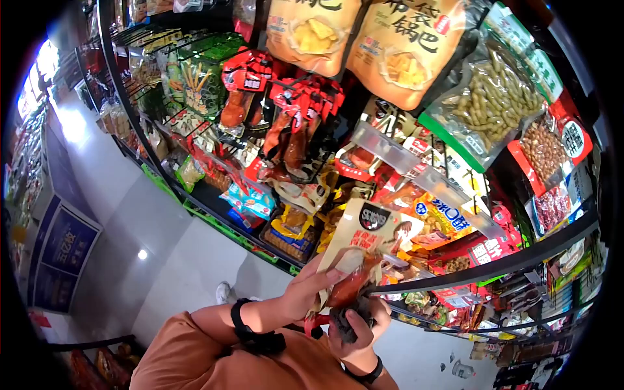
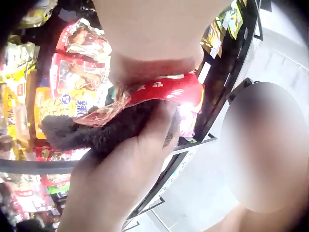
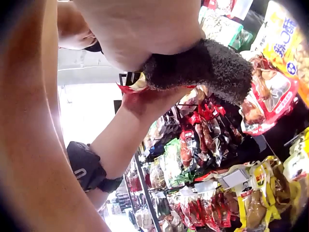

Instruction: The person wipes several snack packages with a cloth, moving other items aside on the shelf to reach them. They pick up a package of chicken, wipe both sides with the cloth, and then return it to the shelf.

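Note:
In the head view, the left hand (image 1: 304,290) grips the side of a beige snack package (image 1: 348,242) with a clear window showing brown meat. The right hand (image 1: 359,335) holds a dark fuzzy cloth (image 1: 342,324) against the package's lower end. Seen from the left wrist, the right hand (image 2: 130,164) has its thumb over the cloth (image 2: 128,123), below a red part of the package (image 2: 166,91); the left hand (image 2: 154,38) is above. From the right wrist, the cloth (image 3: 203,67) juts out of the right hand (image 3: 140,29), and most of the package is hidden.
Shelves of packaged snacks curve around the front and right, with a black rail (image 1: 494,263) close to the package. Large bags (image 1: 409,52) hang above. A purple board (image 1: 62,253) stands at the left beside the pale floor (image 1: 172,260).

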The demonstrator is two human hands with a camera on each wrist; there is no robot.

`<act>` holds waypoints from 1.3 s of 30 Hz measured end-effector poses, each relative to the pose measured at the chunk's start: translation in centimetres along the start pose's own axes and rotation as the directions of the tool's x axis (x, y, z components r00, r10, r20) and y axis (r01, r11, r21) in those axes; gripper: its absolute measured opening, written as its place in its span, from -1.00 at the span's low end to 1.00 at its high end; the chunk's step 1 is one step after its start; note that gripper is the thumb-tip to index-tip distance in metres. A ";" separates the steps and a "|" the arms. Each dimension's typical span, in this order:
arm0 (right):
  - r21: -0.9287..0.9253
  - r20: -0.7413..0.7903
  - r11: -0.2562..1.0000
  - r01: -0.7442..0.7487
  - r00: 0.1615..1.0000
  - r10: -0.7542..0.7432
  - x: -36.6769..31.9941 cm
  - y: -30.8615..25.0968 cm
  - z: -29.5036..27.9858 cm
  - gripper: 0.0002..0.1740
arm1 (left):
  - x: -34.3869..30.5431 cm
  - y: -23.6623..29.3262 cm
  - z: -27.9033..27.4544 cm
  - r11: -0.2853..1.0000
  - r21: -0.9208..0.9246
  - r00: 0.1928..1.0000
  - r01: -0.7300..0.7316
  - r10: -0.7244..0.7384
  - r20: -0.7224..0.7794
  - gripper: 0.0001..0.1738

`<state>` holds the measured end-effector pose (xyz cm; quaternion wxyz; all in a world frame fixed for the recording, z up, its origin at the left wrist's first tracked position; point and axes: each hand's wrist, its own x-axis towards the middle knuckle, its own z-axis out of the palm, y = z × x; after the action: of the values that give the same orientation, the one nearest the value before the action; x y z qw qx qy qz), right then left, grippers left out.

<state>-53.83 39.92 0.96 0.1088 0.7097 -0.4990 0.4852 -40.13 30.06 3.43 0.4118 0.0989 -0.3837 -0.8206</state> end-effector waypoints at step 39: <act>0.642 0.089 0.378 -0.667 0.554 0.828 0.7 -3.2 5.3 -0.31 | 1.8 3.7 -7.1 0.546 0.684 0.779 -0.484 -0.087 0.621 -0.35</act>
<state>-48.14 37.66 -0.05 -0.2981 0.3297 -0.5627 0.6970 -35.67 23.50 1.51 0.2735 -0.0292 -0.8335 -0.4792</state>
